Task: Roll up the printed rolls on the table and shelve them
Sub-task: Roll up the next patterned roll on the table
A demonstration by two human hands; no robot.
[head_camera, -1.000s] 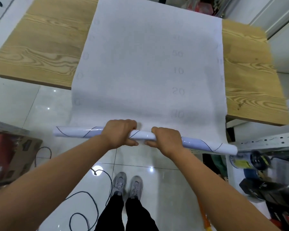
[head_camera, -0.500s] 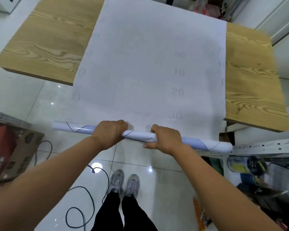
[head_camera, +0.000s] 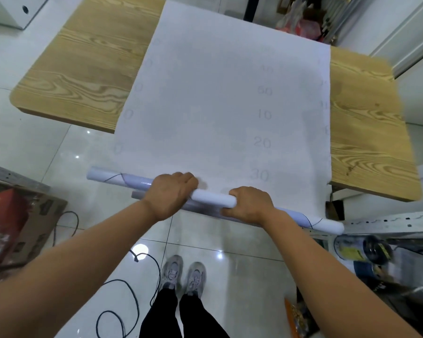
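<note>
A wide white printed sheet point(head_camera: 220, 106) with faint grey numbers lies over the wooden table point(head_camera: 88, 67) and hangs off its near edge. Its near end is wound into a long white roll point(head_camera: 213, 198) held in the air in front of the table, slanting down to the right. My left hand point(head_camera: 170, 195) grips the roll left of its middle, knuckles up. My right hand point(head_camera: 250, 204) grips it just right of the middle, fingers curled round it. The roll's two ends stick out past both hands.
A cardboard box point(head_camera: 17, 220) sits on the tiled floor at the left. Black cables point(head_camera: 122, 286) loop on the floor near my feet. A metal shelf rail point(head_camera: 388, 224) with cans and clutter below stands at the right. More clutter lies behind the table.
The roll has been turned further up the sheet, toward the table edge, and its left end has lifted slightly. Both hands stayed on it.
</note>
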